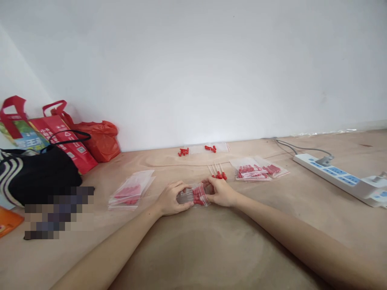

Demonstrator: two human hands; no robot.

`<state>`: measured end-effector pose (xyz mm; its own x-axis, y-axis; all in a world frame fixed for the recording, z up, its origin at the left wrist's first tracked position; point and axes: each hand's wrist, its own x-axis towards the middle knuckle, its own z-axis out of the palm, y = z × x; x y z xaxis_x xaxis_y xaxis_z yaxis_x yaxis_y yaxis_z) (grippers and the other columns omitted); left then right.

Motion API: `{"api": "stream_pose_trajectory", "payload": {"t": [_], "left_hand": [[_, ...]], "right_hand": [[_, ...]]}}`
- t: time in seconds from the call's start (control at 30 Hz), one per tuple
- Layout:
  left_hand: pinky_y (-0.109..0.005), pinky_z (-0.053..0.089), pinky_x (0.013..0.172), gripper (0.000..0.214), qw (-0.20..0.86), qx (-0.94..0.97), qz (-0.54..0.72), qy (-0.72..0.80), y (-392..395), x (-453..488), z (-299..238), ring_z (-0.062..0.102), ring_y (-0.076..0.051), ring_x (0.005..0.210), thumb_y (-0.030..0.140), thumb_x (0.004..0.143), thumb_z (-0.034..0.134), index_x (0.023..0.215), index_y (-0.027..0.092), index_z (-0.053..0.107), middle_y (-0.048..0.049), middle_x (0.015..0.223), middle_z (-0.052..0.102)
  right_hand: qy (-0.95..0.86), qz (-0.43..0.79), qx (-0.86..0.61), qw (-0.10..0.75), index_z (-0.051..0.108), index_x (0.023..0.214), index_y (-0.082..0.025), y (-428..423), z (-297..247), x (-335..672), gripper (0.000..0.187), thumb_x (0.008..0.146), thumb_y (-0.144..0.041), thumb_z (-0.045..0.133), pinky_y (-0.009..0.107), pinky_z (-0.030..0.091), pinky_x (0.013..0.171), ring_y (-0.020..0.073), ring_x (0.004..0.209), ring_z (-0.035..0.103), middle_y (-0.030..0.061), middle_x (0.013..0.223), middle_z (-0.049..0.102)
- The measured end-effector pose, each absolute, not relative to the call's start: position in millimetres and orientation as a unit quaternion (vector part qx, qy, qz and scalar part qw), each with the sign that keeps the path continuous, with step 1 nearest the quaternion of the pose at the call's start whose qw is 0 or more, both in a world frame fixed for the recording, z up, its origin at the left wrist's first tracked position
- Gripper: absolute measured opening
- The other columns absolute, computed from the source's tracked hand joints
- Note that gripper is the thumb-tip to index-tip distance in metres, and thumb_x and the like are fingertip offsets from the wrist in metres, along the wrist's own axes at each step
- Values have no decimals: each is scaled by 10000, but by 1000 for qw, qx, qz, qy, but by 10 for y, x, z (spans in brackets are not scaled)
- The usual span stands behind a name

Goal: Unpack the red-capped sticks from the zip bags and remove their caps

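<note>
At the left edge of the tabletop point(211, 251) sit a black bag point(42, 175) and a red plastic bag point(101, 141). Next come the left clear bags point(130, 192), lying stacked with red pieces inside; these look finished.

In the near middle is the held bag point(197, 196), with red-ended pieces in it. The left hand point(177, 199) has its grip curled around the bag's left end; the right hand point(220, 192) has its grip closed on the right end. This bag seems part done; whether it is sealed, I cannot tell.

Far behind lie two small clusters of red pieces point(183, 152), and just beyond the right hand, a row of red-ended sticks point(223, 175); these appear left to bag. Further right, the right clear bags point(252, 171) overlap, filled, apparently done. A white power strip point(335, 174) lies at far right.
</note>
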<state>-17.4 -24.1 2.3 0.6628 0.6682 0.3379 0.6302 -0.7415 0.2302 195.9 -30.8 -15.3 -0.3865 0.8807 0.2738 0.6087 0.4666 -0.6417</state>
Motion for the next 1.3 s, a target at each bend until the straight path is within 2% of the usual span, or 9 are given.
{"api": "stream_pose_trajectory", "payload": {"t": [0.07,0.2,0.4,0.6,0.77,0.97,1.13,1.2,1.3], "left_hand": [[-284,408,661,365,43,914,203,348,-231,-182,14,529,-151,661,382,647,604,950,179,576,-17,724,574],[-271,406,650,348,44,916,204,342,-233,-185,16,520,-141,646,381,641,601,934,194,583,-17,743,578],[-279,408,677,375,59,918,200,337,-242,-178,27,519,-138,644,367,645,590,977,194,572,-24,793,598],[-272,416,667,365,67,917,199,340,-245,-177,34,529,-143,665,342,649,584,986,203,567,-24,810,604],[-270,425,668,351,72,916,202,339,-254,-175,47,549,-161,725,333,651,586,976,200,568,-31,814,606],[-263,420,637,325,73,917,197,340,-247,-187,25,532,-144,661,352,690,563,966,179,562,-34,803,601],[-258,407,623,300,62,918,189,343,-245,-188,20,518,-142,655,356,718,538,945,161,561,-36,779,588],[-254,405,614,300,63,917,183,348,-247,-188,23,507,-135,637,366,725,528,941,160,562,-32,770,580],[-252,406,622,308,66,917,179,349,-243,-193,18,510,-135,649,371,732,525,952,159,559,-32,779,573]], "right_hand": [[-801,234,-468,292,558,991,-170,-320,-131,1946,386,632,-268,659,259,397,639,141,730,565,35,878,633],[-785,275,-481,277,598,864,-183,-347,-126,1905,238,641,-253,640,226,384,544,116,598,542,-9,676,620],[-733,359,-481,319,573,855,-167,-339,-212,1846,264,601,-151,643,211,412,545,112,632,563,-6,737,631],[-755,367,-447,310,572,774,-175,-353,-220,1844,131,648,-141,591,198,400,533,97,608,545,-15,692,613],[-751,376,-433,327,519,752,-171,-367,-217,1840,129,648,-106,561,194,395,524,88,591,522,-27,664,580],[-675,499,-422,343,502,721,-165,-300,-176,1871,144,633,-94,591,195,415,539,81,584,520,-37,632,562],[-628,547,-456,314,490,734,-158,-251,-54,1963,149,645,-81,582,179,406,448,61,469,497,-61,552,520],[-601,574,-468,300,485,745,-156,-244,10,2014,152,654,-73,573,195,435,446,65,447,515,-59,558,535],[-544,627,-467,304,488,731,-151,-238,78,2069,179,637,-60,610,204,484,511,79,524,574,-40,607,580]]}}
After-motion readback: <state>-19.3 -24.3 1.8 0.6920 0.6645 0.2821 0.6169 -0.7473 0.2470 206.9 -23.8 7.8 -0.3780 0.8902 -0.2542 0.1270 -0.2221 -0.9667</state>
